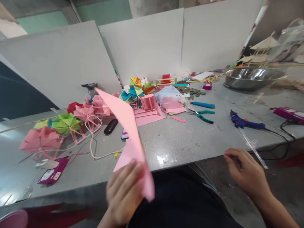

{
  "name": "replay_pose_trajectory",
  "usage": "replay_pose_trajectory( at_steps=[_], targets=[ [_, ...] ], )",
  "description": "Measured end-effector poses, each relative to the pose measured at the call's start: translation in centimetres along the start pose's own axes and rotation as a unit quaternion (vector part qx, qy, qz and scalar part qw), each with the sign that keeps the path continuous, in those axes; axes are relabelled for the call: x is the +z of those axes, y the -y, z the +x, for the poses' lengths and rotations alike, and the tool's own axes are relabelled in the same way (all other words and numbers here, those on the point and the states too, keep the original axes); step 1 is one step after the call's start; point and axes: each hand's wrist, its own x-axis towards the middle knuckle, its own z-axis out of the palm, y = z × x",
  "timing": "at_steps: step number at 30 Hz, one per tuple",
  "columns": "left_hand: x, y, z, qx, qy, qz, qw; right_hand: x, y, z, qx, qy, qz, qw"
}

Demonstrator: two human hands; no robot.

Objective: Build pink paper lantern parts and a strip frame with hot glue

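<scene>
Motion blurs the left hand and its pink sheet, which partly hides a dark-edged flat object. Picture edges crop a purple box and a pink container.

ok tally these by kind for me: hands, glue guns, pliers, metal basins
Hands: 2 (left hand holding pink paper, right hand)
Glue gun: 1
Pliers: 1
Metal basin: 1
Total: 5
</scene>
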Motion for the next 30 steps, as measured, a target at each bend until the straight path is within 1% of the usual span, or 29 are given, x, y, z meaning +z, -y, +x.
replay_pose_trajectory(
  at_steps=[1,2,3,4,6,7,9,11,13,17,21,26,30],
  targets=[
    [1.3,-0.4,0.5,0.141,0.03,-0.005,0.99,0.4,0.9,0.2,-0.013,0.0,0.023,1.0],
    [3.0,-0.6,1.1,0.23,0.062,0.006,0.971,0.8,1.8,0.4,-0.023,0.007,0.042,0.999],
    [4.7,-0.7,1.6,0.272,0.091,0.017,0.958,1.3,2.7,0.4,-0.033,0.02,0.059,0.998],
    [6.4,-0.6,2.0,0.269,0.117,0.029,0.956,1.8,3.6,0.5,-0.042,0.039,0.072,0.996],
    [9.0,0.1,2.3,0.227,0.161,0.043,0.96,2.8,5.3,0.6,-0.063,0.074,0.089,0.991],
    [9.9,0.6,2.2,0.202,0.189,0.039,0.96,3.3,6.0,0.7,-0.076,0.092,0.092,0.988],
    [10.6,1.4,1.8,0.154,0.223,0.012,0.963,4.1,7.1,1.0,-0.108,0.134,0.087,0.981],
    [10.5,1.8,1.4,0.115,0.24,-0.026,0.963,4.7,7.8,1.5,-0.141,0.176,0.076,0.971],
    [10.2,1.8,1.3,0.086,0.249,-0.06,0.963,5.2,8.2,1.9,-0.164,0.198,0.069,0.964],
    [10.0,1.2,1.5,0.057,0.257,-0.098,0.96,6.1,8.6,2.3,-0.176,0.188,0.066,0.964],
    [10.0,1.1,1.4,0.037,0.272,-0.111,0.955,6.7,8.9,1.6,-0.185,0.183,0.038,0.965],
    [10.0,1.5,1.2,0.041,0.298,-0.114,0.947,7.1,8.5,-0.3,-0.204,0.17,0.004,0.964],
    [10.0,1.6,1.2,0.07,0.314,-0.109,0.941,7.1,7.7,-1.7,-0.216,0.166,-0.011,0.962]
  ],
)
